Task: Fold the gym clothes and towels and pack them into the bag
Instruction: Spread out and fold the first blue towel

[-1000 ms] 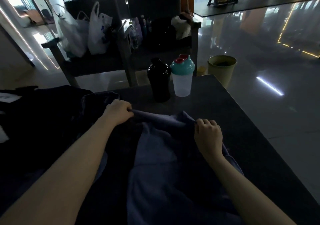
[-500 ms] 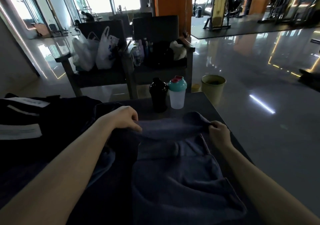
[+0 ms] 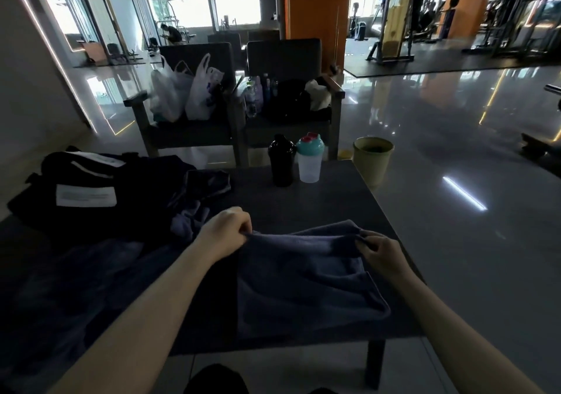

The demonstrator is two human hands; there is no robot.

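Note:
A dark blue towel lies on the dark table, its far edge lifted. My left hand pinches the towel's far left corner. My right hand pinches the far right corner. A black gym bag with white labels sits at the table's left. A heap of dark clothes lies between the bag and my left hand, and more dark cloth spreads under my left forearm.
A black shaker bottle and a clear shaker with a teal lid stand at the table's far edge. A green bin stands on the floor beyond. Two chairs behind hold plastic bags and bottles.
The view has tilted up and pulled back. Both hands have drawn the towel's far edge toward me, and the towel now lies shorter on the table.

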